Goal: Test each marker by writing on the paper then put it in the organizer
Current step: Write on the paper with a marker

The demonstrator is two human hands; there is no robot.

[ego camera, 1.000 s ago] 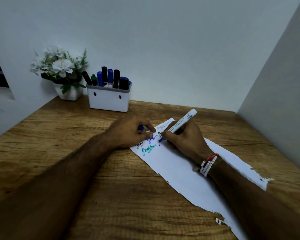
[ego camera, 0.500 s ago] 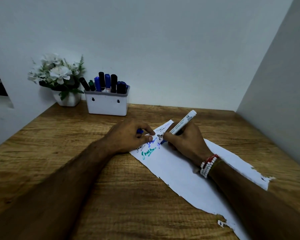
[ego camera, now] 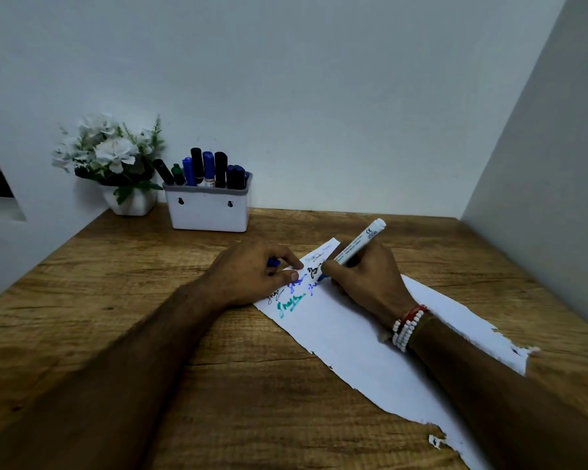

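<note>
We read only a CE mark on the marker (ego camera: 357, 245); scribbles on the paper (ego camera: 347, 330) were illegible. At frame centre our right hand (ego camera: 370, 279) gripped it, blue tip touching paper just under the fingertips. Our left hand (ego camera: 252, 273) clenched a cap (ego camera: 273, 262).

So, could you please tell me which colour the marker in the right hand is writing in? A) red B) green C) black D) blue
D: the marker gripped by the right hand has a blue tip touching the paper, next to blue strokes.
</note>
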